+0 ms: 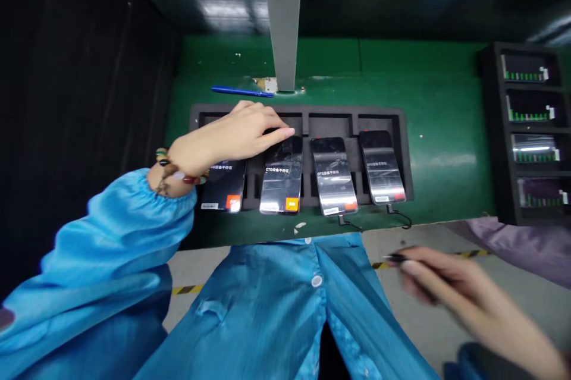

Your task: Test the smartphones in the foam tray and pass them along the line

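Several black smartphones stand in a row in a dark foam tray (pixel 404 154), their lit screens showing white text and an orange or red patch. My left hand (pixel 256 127) reaches over the leftmost phone (pixel 220 190) and has its fingers bent around the top end of the second phone (pixel 280 181); the fingertips are partly hidden. Black cables run from the lower ends of the third phone (pixel 334 175) and the rightmost phone (pixel 382 166). Low on the right, off the table edge, my right hand (pixel 439 285) is blurred, pinching a small black plug (pixel 396 257) with a pale thin tip.
A blue pen (pixel 241 91) lies behind the tray, near a grey metal post (pixel 285 23). At the right stands a black rack (pixel 499 130) with several slotted parts. Another person's purple sleeve (pixel 517 246) shows at the right edge. A dark panel (pixel 89 71) borders the left.
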`<act>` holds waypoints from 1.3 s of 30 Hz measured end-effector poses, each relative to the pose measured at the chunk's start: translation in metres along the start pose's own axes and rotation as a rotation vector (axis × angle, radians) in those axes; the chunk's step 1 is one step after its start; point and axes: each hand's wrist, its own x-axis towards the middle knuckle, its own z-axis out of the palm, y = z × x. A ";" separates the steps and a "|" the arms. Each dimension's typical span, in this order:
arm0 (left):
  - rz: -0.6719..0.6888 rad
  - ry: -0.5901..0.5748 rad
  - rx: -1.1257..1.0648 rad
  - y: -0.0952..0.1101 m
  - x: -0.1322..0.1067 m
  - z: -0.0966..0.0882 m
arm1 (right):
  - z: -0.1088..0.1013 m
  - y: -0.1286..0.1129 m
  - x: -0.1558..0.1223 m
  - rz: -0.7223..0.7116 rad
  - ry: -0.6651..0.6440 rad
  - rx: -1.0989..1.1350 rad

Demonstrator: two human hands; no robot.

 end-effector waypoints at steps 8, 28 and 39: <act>0.014 -0.018 -0.032 0.001 0.006 0.008 | 0.141 -0.033 0.095 -0.552 -0.001 -0.122; 0.057 0.072 -0.145 0.002 0.003 0.010 | 0.161 -0.040 0.114 -0.514 0.154 -0.254; 0.014 0.030 -0.118 0.010 -0.018 -0.011 | 0.135 -0.051 0.096 -0.647 0.324 -0.374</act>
